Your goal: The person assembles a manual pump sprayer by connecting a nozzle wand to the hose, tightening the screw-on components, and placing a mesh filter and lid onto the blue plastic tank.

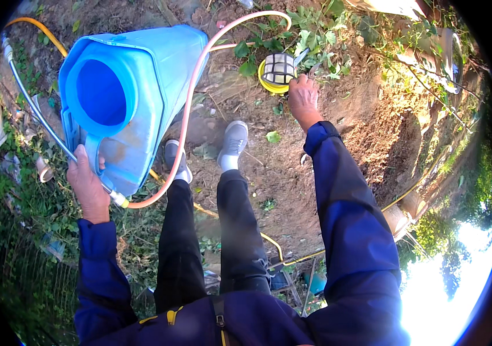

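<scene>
A large blue plastic tank (pixel 159 63) is tipped so its round open mouth (pixel 103 92) faces me. My left hand (pixel 89 184) is closed around the handle below the mouth. A metal spray wand (pixel 33 106) runs through or just behind that same hand; which one I cannot tell. From the wand's end a pinkish hose (pixel 187 118) loops up over the tank's right side. My right hand (pixel 305 99) pinches the edge of a strainer basket (pixel 279 68) with a yellow rim and dark ribs over pale mesh. The fingertips are partly hidden.
Bare soil with leafy weeds (pixel 318 43) lies around the strainer. My shoes (pixel 234 138) stand just right of the tank. A yellow hose (pixel 272 242) trails behind my legs. Litter and undergrowth (pixel 12 184) are at the left, and a dirt bank (pixel 396 132) at the right.
</scene>
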